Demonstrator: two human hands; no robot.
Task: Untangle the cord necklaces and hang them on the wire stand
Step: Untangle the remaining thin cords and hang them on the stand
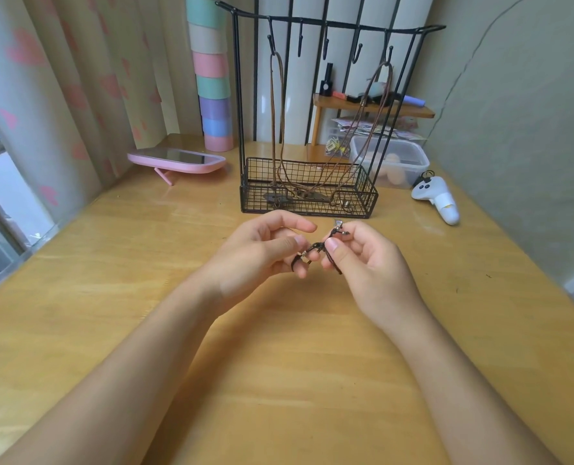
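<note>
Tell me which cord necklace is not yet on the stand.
The dark necklace, held by the left hand and right hand. The left brown necklace and right brown necklace hang on the wire stand.

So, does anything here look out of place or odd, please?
Small things only: the brown necklaces on the wire stand sag into its basket, ends heaped rather than hanging free, and the pink mirror lies tipped nearly flat. The left hand and right hand pinch a bunched dark necklace.
</note>
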